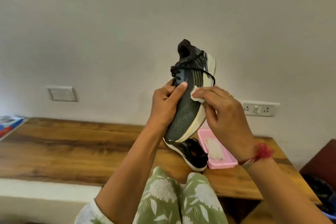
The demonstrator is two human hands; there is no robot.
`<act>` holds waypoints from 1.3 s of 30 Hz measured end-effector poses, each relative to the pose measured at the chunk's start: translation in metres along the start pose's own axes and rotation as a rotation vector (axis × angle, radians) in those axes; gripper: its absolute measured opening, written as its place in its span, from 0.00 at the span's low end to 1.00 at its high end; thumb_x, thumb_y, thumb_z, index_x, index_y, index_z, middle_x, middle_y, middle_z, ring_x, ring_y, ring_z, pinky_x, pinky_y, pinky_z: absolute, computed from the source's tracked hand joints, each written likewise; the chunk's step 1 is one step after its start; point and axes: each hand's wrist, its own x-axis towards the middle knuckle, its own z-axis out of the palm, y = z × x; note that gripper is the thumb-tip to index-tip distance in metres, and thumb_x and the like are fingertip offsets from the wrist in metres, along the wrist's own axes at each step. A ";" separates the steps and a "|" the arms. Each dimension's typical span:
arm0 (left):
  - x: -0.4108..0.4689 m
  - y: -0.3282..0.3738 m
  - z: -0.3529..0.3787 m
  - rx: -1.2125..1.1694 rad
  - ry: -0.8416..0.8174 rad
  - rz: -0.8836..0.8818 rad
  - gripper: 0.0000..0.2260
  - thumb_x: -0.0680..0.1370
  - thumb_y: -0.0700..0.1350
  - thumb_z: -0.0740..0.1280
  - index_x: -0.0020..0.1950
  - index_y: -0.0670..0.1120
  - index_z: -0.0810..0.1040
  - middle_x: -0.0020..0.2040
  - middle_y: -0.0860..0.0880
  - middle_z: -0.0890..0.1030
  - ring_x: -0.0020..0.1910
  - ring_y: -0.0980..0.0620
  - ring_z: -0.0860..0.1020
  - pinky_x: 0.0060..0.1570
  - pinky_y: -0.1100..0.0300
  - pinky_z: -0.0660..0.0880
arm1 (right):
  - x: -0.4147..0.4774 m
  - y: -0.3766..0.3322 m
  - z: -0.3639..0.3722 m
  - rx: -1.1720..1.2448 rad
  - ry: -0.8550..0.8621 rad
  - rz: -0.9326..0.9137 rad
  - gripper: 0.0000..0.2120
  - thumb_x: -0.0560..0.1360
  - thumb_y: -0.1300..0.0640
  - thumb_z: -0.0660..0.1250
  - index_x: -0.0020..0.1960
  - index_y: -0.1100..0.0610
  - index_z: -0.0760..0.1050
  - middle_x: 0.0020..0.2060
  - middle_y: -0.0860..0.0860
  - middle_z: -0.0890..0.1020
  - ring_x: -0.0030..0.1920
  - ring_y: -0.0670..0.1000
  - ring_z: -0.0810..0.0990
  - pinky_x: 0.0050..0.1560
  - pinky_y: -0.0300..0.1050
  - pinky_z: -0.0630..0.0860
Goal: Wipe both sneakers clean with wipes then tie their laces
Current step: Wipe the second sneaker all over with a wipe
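Item 1, raised sneaker (pixel 189 100): dark grey-green upper, cream sole. It is held in the air at picture centre, toe down toward 7 o'clock and heel collar up toward 12. The sole faces 3 o'clock. A black lace (pixel 211 75) hangs loose across the upper and over the sole edge.

Item 2, left hand (pixel 166 104): at 9 o'clock of the raised sneaker. The fingers are curled round the laced front and the thumb lies flat along the upper, gripping the shoe.

Item 3, wipe (pixel 197 94): white and crumpled, pressed to the shoe's side where the upper meets the sole.

Item 4, right hand (pixel 221 112): at 3 o'clock of the raised sneaker. The bent fingers hold the wipe against the shoe. A red thread (pixel 263 152) is tied at the wrist.

Item 5, second sneaker (pixel 189 152): black with a white sole. It lies on the table at 6 o'clock of the raised one, just below its toe.

Item 6, pink tray (pixel 221 164): just beside the second sneaker at its 3 o'clock. It holds pale folded wipes (pixel 214 148).

Item 7, wooden table (pixel 72 147): it runs from 9 o'clock to 4 o'clock of the picture and bears items 5 and 6.

Item 8, green floral trousers (pixel 174 198): the knees show at 6 o'clock.

Item 9, wall fittings: a switch plate (pixel 62 93) at 9 o'clock and a socket strip (pixel 260 108) at 3 o'clock.

Item 10, blue and red box (pixel 9 123): at the far 9 o'clock edge, on the table end.
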 end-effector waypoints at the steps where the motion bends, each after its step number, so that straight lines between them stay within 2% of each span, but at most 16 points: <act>1: 0.005 0.008 0.003 -0.005 -0.003 0.027 0.24 0.77 0.49 0.68 0.32 0.30 0.71 0.35 0.37 0.72 0.33 0.46 0.71 0.36 0.55 0.69 | 0.006 -0.001 -0.006 0.010 0.011 -0.019 0.13 0.76 0.64 0.59 0.54 0.59 0.80 0.52 0.52 0.81 0.54 0.50 0.79 0.59 0.50 0.74; 3: 0.012 0.022 0.007 -0.025 0.011 0.068 0.25 0.76 0.50 0.68 0.35 0.27 0.72 0.36 0.38 0.74 0.34 0.47 0.73 0.36 0.55 0.70 | 0.016 -0.001 -0.019 -0.038 0.017 -0.096 0.13 0.75 0.65 0.60 0.55 0.59 0.80 0.53 0.52 0.81 0.55 0.50 0.78 0.62 0.48 0.72; 5: 0.021 0.036 0.012 -0.031 0.032 0.099 0.23 0.78 0.48 0.68 0.33 0.30 0.73 0.34 0.40 0.74 0.33 0.47 0.73 0.35 0.56 0.70 | 0.029 0.003 -0.031 -0.085 0.023 -0.174 0.13 0.75 0.65 0.61 0.56 0.59 0.80 0.53 0.52 0.82 0.56 0.50 0.79 0.67 0.49 0.69; 8: 0.034 0.060 0.022 -0.022 0.011 0.154 0.22 0.79 0.48 0.67 0.34 0.30 0.75 0.34 0.38 0.74 0.32 0.45 0.73 0.33 0.57 0.71 | 0.050 0.008 -0.051 -0.091 0.043 -0.237 0.13 0.76 0.62 0.61 0.57 0.58 0.80 0.55 0.51 0.82 0.57 0.50 0.78 0.67 0.49 0.68; 10: 0.043 0.073 0.027 -0.010 -0.002 0.171 0.22 0.79 0.47 0.66 0.35 0.30 0.75 0.35 0.38 0.75 0.33 0.45 0.74 0.33 0.57 0.72 | 0.059 0.010 -0.059 -0.073 0.063 -0.240 0.13 0.76 0.63 0.62 0.58 0.58 0.80 0.55 0.51 0.81 0.58 0.50 0.78 0.65 0.45 0.70; 13: 0.057 0.088 0.035 0.009 -0.020 0.207 0.20 0.79 0.47 0.66 0.33 0.34 0.77 0.34 0.39 0.76 0.32 0.46 0.76 0.32 0.58 0.73 | 0.073 0.010 -0.068 -0.072 0.104 -0.221 0.15 0.73 0.65 0.64 0.58 0.58 0.80 0.55 0.52 0.81 0.56 0.50 0.78 0.61 0.37 0.71; 16: 0.067 0.094 0.041 -0.007 -0.009 0.211 0.20 0.80 0.46 0.65 0.27 0.44 0.76 0.29 0.44 0.74 0.29 0.51 0.73 0.29 0.62 0.70 | 0.078 0.008 -0.070 -0.059 0.135 -0.237 0.14 0.72 0.67 0.64 0.56 0.60 0.81 0.55 0.53 0.82 0.57 0.50 0.78 0.61 0.38 0.72; 19: 0.073 0.095 0.044 -0.052 -0.025 0.203 0.18 0.80 0.46 0.65 0.32 0.38 0.77 0.32 0.41 0.76 0.31 0.49 0.74 0.31 0.61 0.71 | 0.071 0.004 -0.064 -0.073 0.085 -0.317 0.13 0.74 0.67 0.62 0.55 0.61 0.80 0.55 0.54 0.81 0.60 0.50 0.77 0.64 0.41 0.71; 22: 0.078 0.092 0.047 -0.059 -0.018 0.216 0.19 0.81 0.45 0.64 0.34 0.33 0.76 0.32 0.44 0.77 0.31 0.51 0.75 0.30 0.62 0.71 | 0.065 0.007 -0.066 -0.013 -0.023 -0.378 0.13 0.75 0.63 0.61 0.55 0.60 0.80 0.55 0.52 0.81 0.60 0.47 0.76 0.65 0.37 0.70; 26: 0.078 0.082 0.047 -0.031 -0.013 0.233 0.21 0.81 0.45 0.64 0.34 0.31 0.74 0.31 0.44 0.75 0.30 0.52 0.73 0.32 0.61 0.70 | 0.070 0.015 -0.075 0.052 0.150 -0.245 0.12 0.73 0.68 0.64 0.54 0.60 0.81 0.53 0.53 0.82 0.57 0.48 0.79 0.60 0.42 0.74; 28: 0.077 0.076 0.046 0.000 -0.034 0.241 0.20 0.81 0.44 0.64 0.32 0.34 0.74 0.32 0.47 0.76 0.32 0.52 0.74 0.33 0.60 0.70 | 0.073 0.020 -0.073 0.023 0.198 -0.186 0.12 0.73 0.68 0.64 0.54 0.60 0.81 0.53 0.53 0.82 0.56 0.50 0.79 0.58 0.44 0.75; 30: 0.075 0.071 0.044 0.025 -0.061 0.262 0.21 0.80 0.44 0.64 0.28 0.40 0.73 0.31 0.49 0.75 0.33 0.52 0.75 0.35 0.58 0.71 | 0.068 0.021 -0.065 0.004 0.160 -0.179 0.12 0.74 0.67 0.63 0.55 0.60 0.80 0.54 0.53 0.81 0.57 0.50 0.78 0.60 0.44 0.74; 32: 0.074 0.067 0.040 0.049 -0.082 0.295 0.22 0.80 0.46 0.64 0.28 0.35 0.73 0.34 0.44 0.76 0.36 0.49 0.76 0.37 0.54 0.72 | 0.057 0.020 -0.057 -0.019 0.093 -0.227 0.13 0.75 0.65 0.61 0.55 0.60 0.80 0.54 0.53 0.81 0.59 0.49 0.77 0.63 0.41 0.72; 34: 0.075 0.063 0.035 0.071 -0.091 0.310 0.23 0.80 0.46 0.63 0.31 0.31 0.74 0.37 0.44 0.78 0.39 0.48 0.78 0.38 0.53 0.73 | 0.047 0.015 -0.051 0.003 -0.016 -0.318 0.14 0.74 0.64 0.60 0.56 0.60 0.80 0.54 0.53 0.81 0.60 0.48 0.76 0.64 0.39 0.71; 36: 0.072 0.064 0.032 0.096 -0.080 0.318 0.21 0.81 0.46 0.62 0.31 0.37 0.76 0.38 0.46 0.79 0.38 0.50 0.78 0.36 0.56 0.73 | 0.047 0.010 -0.050 0.066 -0.081 -0.373 0.13 0.75 0.63 0.60 0.56 0.59 0.80 0.54 0.52 0.82 0.60 0.46 0.77 0.63 0.39 0.72; 39: 0.065 0.068 0.032 0.125 -0.056 0.385 0.20 0.82 0.46 0.59 0.32 0.48 0.78 0.41 0.41 0.79 0.37 0.56 0.77 0.37 0.61 0.72 | 0.067 0.003 -0.055 0.114 0.085 -0.290 0.13 0.75 0.64 0.61 0.56 0.60 0.79 0.54 0.52 0.82 0.58 0.47 0.78 0.60 0.38 0.73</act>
